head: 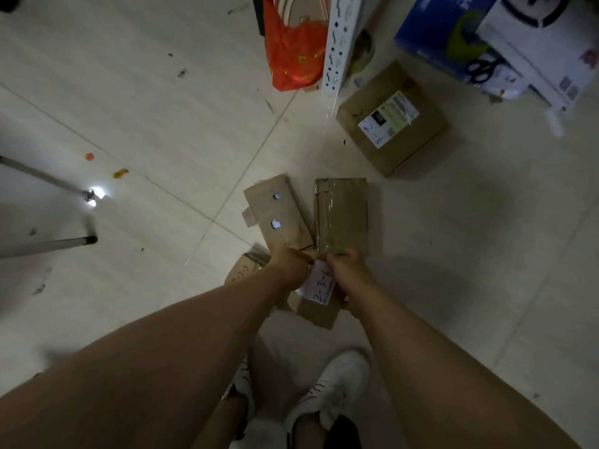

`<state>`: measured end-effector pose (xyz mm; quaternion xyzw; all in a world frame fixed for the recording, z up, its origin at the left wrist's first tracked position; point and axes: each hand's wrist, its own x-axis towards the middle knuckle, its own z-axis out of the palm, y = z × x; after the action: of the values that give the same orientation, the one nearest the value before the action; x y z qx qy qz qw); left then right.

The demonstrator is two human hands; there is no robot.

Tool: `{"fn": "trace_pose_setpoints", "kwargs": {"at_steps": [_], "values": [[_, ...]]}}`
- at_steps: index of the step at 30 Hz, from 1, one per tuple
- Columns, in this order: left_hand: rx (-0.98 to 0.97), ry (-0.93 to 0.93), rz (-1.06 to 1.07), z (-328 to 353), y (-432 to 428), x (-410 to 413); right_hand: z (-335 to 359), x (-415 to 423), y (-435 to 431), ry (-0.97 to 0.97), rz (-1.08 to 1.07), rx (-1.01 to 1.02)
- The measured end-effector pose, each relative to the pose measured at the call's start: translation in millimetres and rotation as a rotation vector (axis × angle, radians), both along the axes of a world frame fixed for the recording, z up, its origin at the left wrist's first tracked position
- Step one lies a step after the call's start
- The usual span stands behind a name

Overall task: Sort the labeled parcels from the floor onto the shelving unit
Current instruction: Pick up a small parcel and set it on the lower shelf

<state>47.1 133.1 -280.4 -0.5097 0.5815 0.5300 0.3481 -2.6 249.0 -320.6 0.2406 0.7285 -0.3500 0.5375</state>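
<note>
I hold a small brown cardboard parcel [317, 311] above the floor; its white label reads 2-3-6. My left hand [289, 265] grips its left side and my right hand [348, 272] grips its right side. Beneath my left wrist lies another small parcel [242, 269] marked 2-3-3. Past my hands, two flat cardboard parcels lie on the floor: one with two small holes [275, 213] and a taped one [342, 215]. A bigger box [392, 119] with a printed label stands at the back right. The white perforated post of the shelving unit [338, 43] rises at the top.
A red plastic bag [293, 53] sits left of the shelf post. Blue and white boxes [486, 37] with black scissors on them fill the top right. Tripod legs [48, 244] reach in from the left. My white shoes [330, 387] are below on the tiled floor.
</note>
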Motion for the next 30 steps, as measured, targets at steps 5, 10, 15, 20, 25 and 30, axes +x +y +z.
{"fn": "trace_pose_setpoints", "kwargs": {"at_steps": [5, 10, 15, 20, 25, 30], "values": [[0.082, 0.139, -0.07, 117, -13, -32, 136, -42, 12, -0.109, -0.092, -0.058], [0.152, 0.305, -0.211, 275, -31, -75, 295, -83, 12, -0.043, -0.096, -0.136], [0.33, 0.501, 0.045, 432, -59, -87, 459, -113, -1, 0.046, -0.266, -0.308], [0.439, 0.631, -0.041, 560, -85, -91, 608, -131, -23, 0.169, -0.401, -0.499], [0.47, 0.88, -0.108, 673, -114, -91, 731, -141, -17, 0.261, -0.283, -0.601], [0.486, 1.063, -0.254, 756, -145, -97, 826, -147, -25, 0.39, -0.103, -0.76]]}}
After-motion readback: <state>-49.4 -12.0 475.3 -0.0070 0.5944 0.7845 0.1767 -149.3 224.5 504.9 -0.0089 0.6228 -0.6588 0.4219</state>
